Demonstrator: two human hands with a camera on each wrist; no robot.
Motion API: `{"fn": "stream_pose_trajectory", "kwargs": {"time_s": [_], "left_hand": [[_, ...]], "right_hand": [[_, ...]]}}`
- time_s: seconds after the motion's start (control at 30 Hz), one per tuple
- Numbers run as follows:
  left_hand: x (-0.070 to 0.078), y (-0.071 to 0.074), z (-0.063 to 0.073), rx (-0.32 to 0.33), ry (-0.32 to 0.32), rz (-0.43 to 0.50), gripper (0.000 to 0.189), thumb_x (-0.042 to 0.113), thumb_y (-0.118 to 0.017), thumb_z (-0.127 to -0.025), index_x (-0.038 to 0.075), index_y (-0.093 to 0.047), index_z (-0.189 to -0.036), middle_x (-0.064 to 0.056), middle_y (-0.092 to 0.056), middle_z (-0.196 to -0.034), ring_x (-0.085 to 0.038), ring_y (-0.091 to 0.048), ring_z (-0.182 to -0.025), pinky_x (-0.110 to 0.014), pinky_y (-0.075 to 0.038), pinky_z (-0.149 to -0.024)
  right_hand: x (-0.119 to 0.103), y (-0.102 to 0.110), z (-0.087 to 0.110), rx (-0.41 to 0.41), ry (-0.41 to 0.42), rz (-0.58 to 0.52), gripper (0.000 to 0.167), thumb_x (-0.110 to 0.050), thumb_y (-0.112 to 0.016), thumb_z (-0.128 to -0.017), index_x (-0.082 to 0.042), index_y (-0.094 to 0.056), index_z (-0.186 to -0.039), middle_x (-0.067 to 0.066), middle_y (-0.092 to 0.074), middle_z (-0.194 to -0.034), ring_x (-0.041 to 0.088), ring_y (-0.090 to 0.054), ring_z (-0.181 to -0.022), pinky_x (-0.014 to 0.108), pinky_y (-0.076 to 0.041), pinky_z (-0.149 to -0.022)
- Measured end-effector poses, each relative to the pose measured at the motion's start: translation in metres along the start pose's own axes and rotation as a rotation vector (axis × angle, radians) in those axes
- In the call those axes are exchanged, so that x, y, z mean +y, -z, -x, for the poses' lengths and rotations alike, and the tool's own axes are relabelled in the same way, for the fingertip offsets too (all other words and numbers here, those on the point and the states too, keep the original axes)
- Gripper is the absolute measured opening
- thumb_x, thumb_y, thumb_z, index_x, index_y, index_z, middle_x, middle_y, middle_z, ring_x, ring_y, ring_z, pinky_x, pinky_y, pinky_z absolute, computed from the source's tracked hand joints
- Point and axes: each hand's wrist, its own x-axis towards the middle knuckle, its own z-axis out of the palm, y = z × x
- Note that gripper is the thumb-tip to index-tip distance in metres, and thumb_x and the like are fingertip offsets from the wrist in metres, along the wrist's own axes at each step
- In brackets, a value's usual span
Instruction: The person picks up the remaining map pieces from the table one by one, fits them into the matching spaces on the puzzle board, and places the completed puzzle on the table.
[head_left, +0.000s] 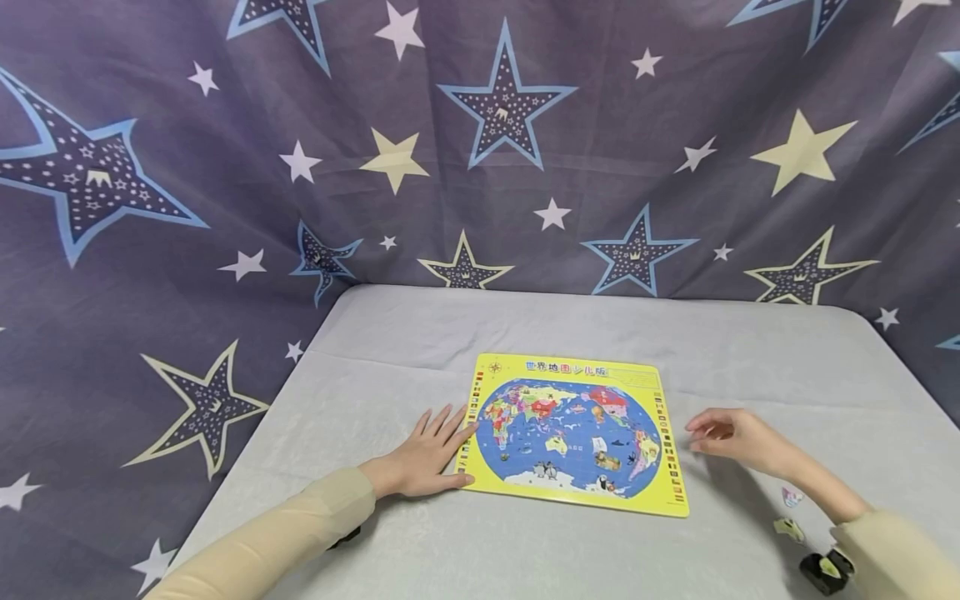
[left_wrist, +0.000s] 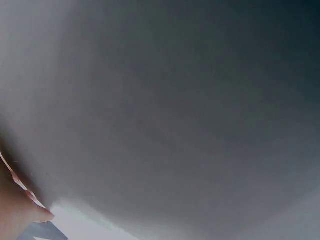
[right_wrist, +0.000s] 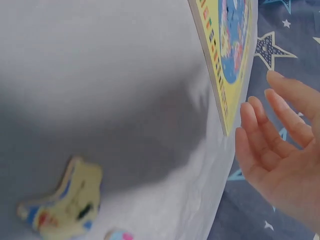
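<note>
A yellow world map puzzle board [head_left: 573,496] lies flat on the table. My left hand [head_left: 427,454] rests on its left edge with fingers spread and straight; in the left wrist view only part of that hand [left_wrist: 20,212] shows, at the lower left corner. Just off the board's right edge hovers my right hand [head_left: 738,437], its fingers loosely bent and nothing between them. In the right wrist view, this hand [right_wrist: 285,145] appears beside a corner of the board [right_wrist: 227,107]. Two loose puzzle pieces, a yellowish one [right_wrist: 72,200] and a small pink-and-blue one [right_wrist: 119,234], lie near the right forearm.
A light grey cloth covers the table [head_left: 600,325]. Behind it and on the left hangs a dark star-patterned curtain [head_left: 540,250]. Close to the right sleeve is a black wrist device [head_left: 813,573], with something yellow-green showing at it.
</note>
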Motion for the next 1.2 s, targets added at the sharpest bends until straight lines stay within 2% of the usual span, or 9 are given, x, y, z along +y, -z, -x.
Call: {"fn": "stream_pose_trajectory", "kwargs": {"time_s": [0.23, 0.57, 0.7, 0.83, 0.97, 1.07, 1.2], "left_hand": [[0.000, 0.000, 0.001, 0.002, 0.002, -0.007, 0.081, 0.069, -0.024, -0.083, 0.019, -0.007, -0.144, -0.007, 0.003, -0.149, -0.029, 0.004, -0.134, -0.052, 0.000, -0.104], [0.001, 0.001, 0.001, 0.005, -0.006, -0.001, 0.080, 0.068, -0.024, -0.083, 0.019, -0.007, -0.144, -0.007, 0.003, -0.149, -0.030, 0.004, -0.134, -0.052, -0.001, -0.104], [0.000, 0.001, 0.000, 0.001, -0.002, -0.007, 0.080, 0.069, -0.023, -0.083, 0.020, -0.006, -0.144, -0.006, 0.004, -0.149, -0.029, 0.005, -0.134, -0.051, 0.000, -0.104], [0.001, 0.000, 0.001, -0.001, 0.002, -0.006, 0.080, 0.069, -0.023, -0.083, 0.020, -0.006, -0.144, -0.006, 0.005, -0.149, -0.028, 0.006, -0.134, -0.051, 0.000, -0.104], [0.001, 0.000, 0.001, -0.004, 0.003, -0.009, 0.080, 0.069, -0.023, -0.083, 0.020, -0.006, -0.144, -0.005, 0.005, -0.149, -0.028, 0.006, -0.134, -0.051, 0.000, -0.104], [0.001, 0.000, 0.001, -0.008, 0.005, -0.011, 0.080, 0.069, -0.022, -0.083, 0.021, -0.005, -0.144, -0.005, 0.005, -0.149, -0.028, 0.006, -0.134, -0.050, 0.001, -0.104], [0.000, 0.000, 0.001, -0.006, 0.003, -0.006, 0.080, 0.069, -0.022, -0.083, 0.021, -0.005, -0.144, -0.005, 0.005, -0.149, -0.027, 0.006, -0.134, -0.050, 0.001, -0.104]], "right_hand": [[0.003, 0.012, 0.015, 0.019, 0.019, 0.032, 0.021, -0.005, -0.061, -0.081, 0.009, -0.060, -0.096, 0.005, -0.063, -0.080, 0.005, -0.057, -0.068, 0.022, -0.049, -0.059], [0.016, 0.018, 0.035, 0.013, 0.001, 0.056, 0.020, -0.004, -0.061, -0.082, 0.010, -0.059, -0.095, 0.003, -0.063, -0.082, -0.001, -0.056, -0.069, 0.021, -0.048, -0.058], [0.020, 0.020, 0.043, -0.007, 0.018, 0.016, 0.021, -0.001, -0.060, -0.081, 0.014, -0.057, -0.095, -0.005, -0.063, -0.083, 0.000, -0.057, -0.070, 0.022, -0.048, -0.057], [0.027, 0.025, 0.050, -0.069, 0.034, -0.063, 0.021, 0.003, -0.058, -0.081, 0.016, -0.054, -0.097, -0.015, -0.062, -0.087, 0.001, -0.059, -0.072, 0.025, -0.049, -0.055], [0.034, 0.029, 0.057, -0.125, 0.039, -0.143, 0.020, 0.006, -0.055, -0.082, 0.002, -0.060, -0.100, -0.020, -0.060, -0.092, 0.001, -0.060, -0.075, 0.026, -0.050, -0.055], [0.040, 0.032, 0.061, -0.143, 0.092, -0.186, 0.033, 0.010, -0.053, -0.081, -0.013, -0.062, -0.102, -0.021, -0.060, -0.095, 0.001, -0.060, -0.076, 0.025, -0.050, -0.056], [0.047, 0.034, 0.067, -0.134, 0.164, -0.212, 0.045, 0.015, -0.053, -0.079, -0.021, -0.062, -0.104, -0.021, -0.060, -0.098, 0.001, -0.061, -0.078, 0.020, -0.050, -0.059]]}}
